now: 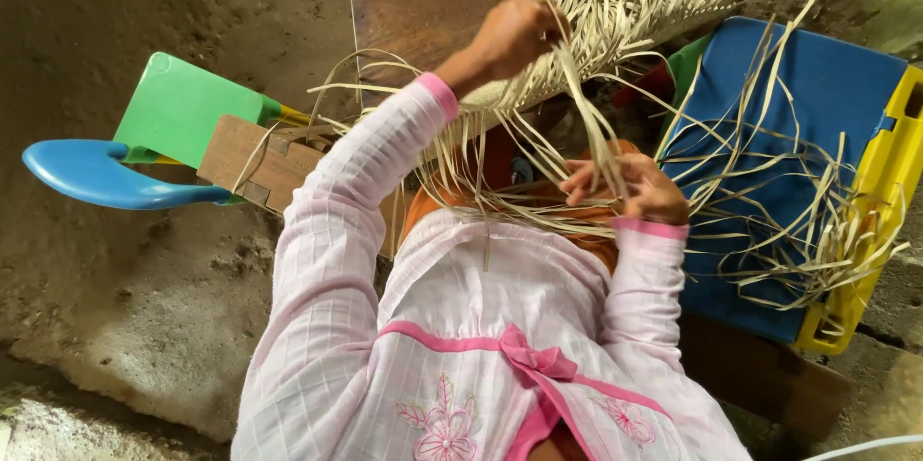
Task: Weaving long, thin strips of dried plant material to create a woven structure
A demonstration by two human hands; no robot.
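Pink sleeves closest to camera. Left hand raised, grip clamped on woven mat edge. Right hand lower, fingers pinching loose strips over lap. More strips trail onto blue seat, right. Green chair left.

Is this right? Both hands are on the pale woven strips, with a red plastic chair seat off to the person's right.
Not quite. In the head view the left hand grips the woven piece and the right hand holds loose pale strips, as stated, but the plastic chair seat to the right is blue with a yellow edge, not red.
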